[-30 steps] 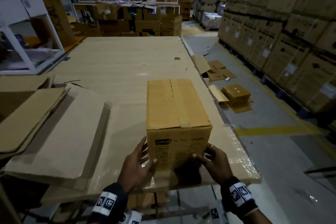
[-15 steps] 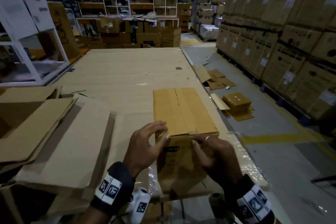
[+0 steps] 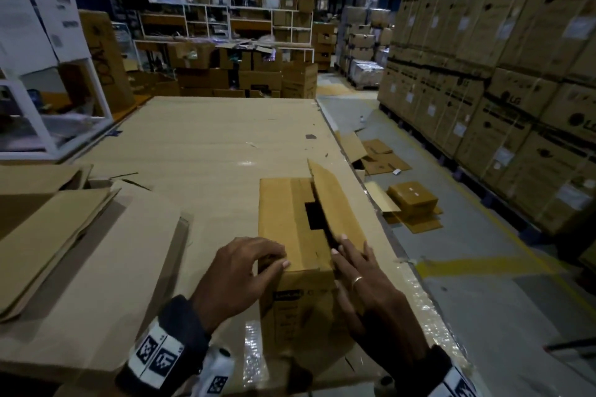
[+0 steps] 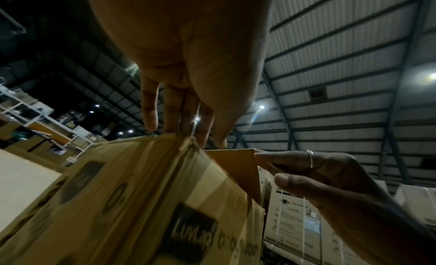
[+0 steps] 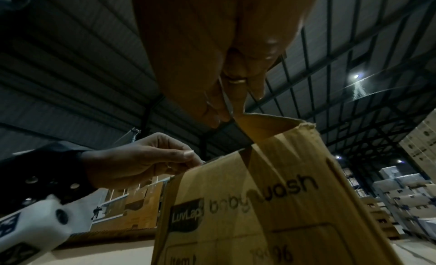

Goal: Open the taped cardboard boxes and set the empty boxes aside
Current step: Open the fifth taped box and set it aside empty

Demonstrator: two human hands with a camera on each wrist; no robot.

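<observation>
A brown cardboard box [image 3: 290, 219] printed "baby wash" stands upright near the table's right edge. Its right top flap [image 3: 335, 203] is raised at an angle, and a dark gap shows beneath it. My right hand [image 3: 364, 280] lies along that flap's near end, fingers straight and thumb below, pinching it [image 4: 318, 172]. My left hand [image 3: 245, 267] is curled over the near left top edge and pinches the left flap [image 5: 132, 162], which lies flat. The box's inside is too dark to make out.
The table [image 3: 209, 145] is covered with sheet cardboard. Flattened boxes [image 3: 48, 235] are stacked at its left. More flattened boxes [image 3: 409, 200] lie on the floor to the right. Tall stacked cartons [image 3: 500, 74] line the right aisle, and a white shelf [image 3: 48, 74] stands far left.
Both hands have moved from the box's front face up to its top edge. The right flap has lifted, opening a dark gap along the centre seam.
</observation>
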